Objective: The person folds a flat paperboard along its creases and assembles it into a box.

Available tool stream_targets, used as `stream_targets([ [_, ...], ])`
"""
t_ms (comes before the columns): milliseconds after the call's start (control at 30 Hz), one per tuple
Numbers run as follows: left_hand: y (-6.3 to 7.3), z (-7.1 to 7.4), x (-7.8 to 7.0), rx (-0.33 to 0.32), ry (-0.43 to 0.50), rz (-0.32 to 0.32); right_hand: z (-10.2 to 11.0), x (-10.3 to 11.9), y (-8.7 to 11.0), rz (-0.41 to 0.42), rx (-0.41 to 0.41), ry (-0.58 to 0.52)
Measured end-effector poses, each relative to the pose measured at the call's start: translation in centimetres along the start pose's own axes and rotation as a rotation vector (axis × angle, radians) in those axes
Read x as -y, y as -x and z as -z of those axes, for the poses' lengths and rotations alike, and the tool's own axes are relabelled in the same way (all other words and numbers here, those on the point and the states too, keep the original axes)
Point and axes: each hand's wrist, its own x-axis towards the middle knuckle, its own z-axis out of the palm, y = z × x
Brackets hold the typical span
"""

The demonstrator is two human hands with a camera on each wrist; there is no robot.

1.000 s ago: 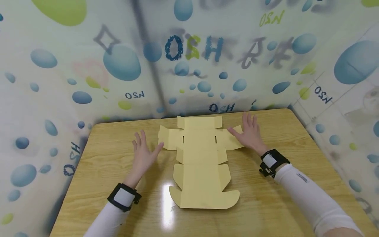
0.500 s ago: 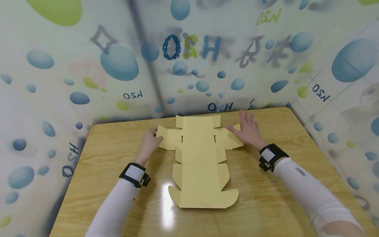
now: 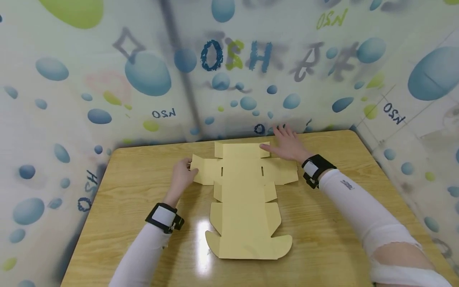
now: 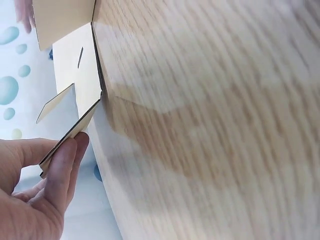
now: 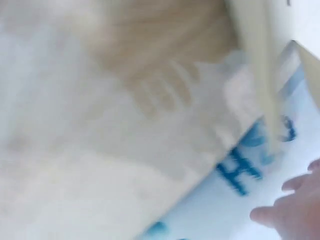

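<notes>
A flat, unfolded tan cardboard box [image 3: 244,215] lies on the wooden table, its side flaps tilted up at the creases. My left hand [image 3: 181,175] pinches the outer left flap between thumb and fingers. In the left wrist view, that flap [image 4: 75,131] stands raised from the tabletop, gripped at its edge by the left hand [image 4: 37,200]. With fingers spread, my right hand [image 3: 287,146] reaches over the far right corner of the box. Its thumb overlaps the small far flap; I cannot tell whether they touch. The right wrist view is blurred, with the right hand [image 5: 297,210] at lower right.
The wooden table [image 3: 337,223] extends on both sides of the cardboard. Directly behind its far edge hangs a pale backdrop [image 3: 143,131] printed with blue and green drops. A bright reflection shows left of the box's near end.
My left hand has moved forward and right and taken hold of the left flap. My right hand has shifted from the right side flap to the far right corner, fingers still spread.
</notes>
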Motion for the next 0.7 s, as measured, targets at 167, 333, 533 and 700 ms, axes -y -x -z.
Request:
stream_targets([
  [167,0.4,-0.2,0.2,-0.020,0.003,0.000,-0.5,2.7,-3.0,0.084,0.090,0.073],
  [333,0.8,-0.3,0.3,-0.041,0.018,-0.004,-1.0,4.9,-4.3,0.144,0.187,0.088],
  [533,0.9,-0.2,0.3,-0.057,0.027,-0.002,-1.5,5.7,-4.8,0.200,0.218,0.129],
  [700,0.8,-0.3,0.4,-0.057,0.029,0.016,-1.8,5.6,-5.0,0.234,0.229,0.134],
])
